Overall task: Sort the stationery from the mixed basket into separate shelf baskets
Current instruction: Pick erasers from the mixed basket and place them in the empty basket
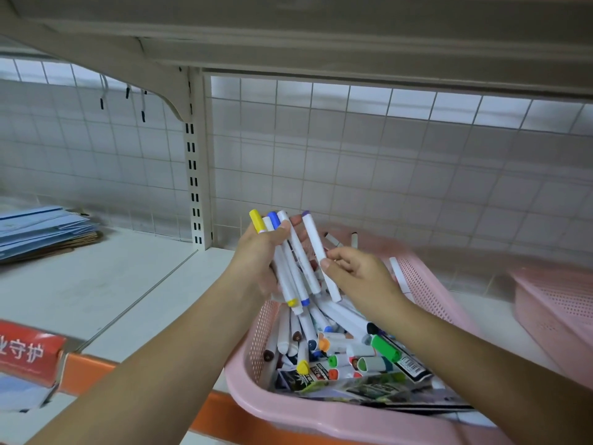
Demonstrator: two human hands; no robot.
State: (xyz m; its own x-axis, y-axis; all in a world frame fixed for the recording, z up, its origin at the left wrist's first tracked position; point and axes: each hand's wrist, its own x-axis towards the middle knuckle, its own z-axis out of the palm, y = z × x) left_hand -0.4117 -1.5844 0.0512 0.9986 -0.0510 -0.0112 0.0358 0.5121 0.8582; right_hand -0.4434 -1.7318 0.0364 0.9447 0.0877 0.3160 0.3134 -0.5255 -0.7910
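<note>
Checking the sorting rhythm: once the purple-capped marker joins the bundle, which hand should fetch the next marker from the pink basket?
Probably the right hand: it pinches only the purple-capped marker, above the pink basket. The left hand is full, gripping the bundle of markers.

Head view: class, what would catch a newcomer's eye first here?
The two hands at centre: the left hand grips a fan of white markers, while the right hand pinches a purple-capped marker. Below them, a pink basket brims with mixed pens on the white shelf.
</note>
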